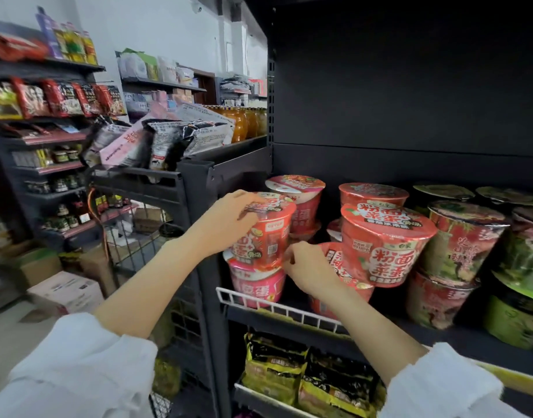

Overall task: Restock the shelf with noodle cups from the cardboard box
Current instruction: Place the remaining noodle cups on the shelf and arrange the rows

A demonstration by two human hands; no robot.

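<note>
Shop aisle, dark metal shelf (289, 319) with a white wire front rail (277, 309) as the landmark. Left hand (229, 220) grips a red noodle cup (266, 233) at the shelf's left end, fingers curled over its lid edge and left side, palm against the wall of the cup; this cup sits tilted on top of a pink noodle cup (257, 280) that stands just behind the rail. Right hand (309, 271) is just right of the held cup and lower, fingers bent and pinching at the lower rim of the red cup where it meets the pink one; exact contact is hard to tell from blur. Behind the right hand, a lower red cup (334, 260) is partly hidden, touching the wrist side. On top of it a large red cup (386, 245) leans forward toward the rail. Further back on the shelf stand a pink-red cup (298, 200) and another red cup (372, 194). Right of these on the same shelf, green and red cups (461, 239) are stacked in two layers. Below the shelf, yellow-black packets (304, 375) lie in a lower tier. Left of the shelf, a wire rack (156, 182) holds snack bags (165, 140); cardboard boxes (63, 292) sit on the floor beyond it. White sleeves (78, 366) cover both forearms' lower part.
</note>
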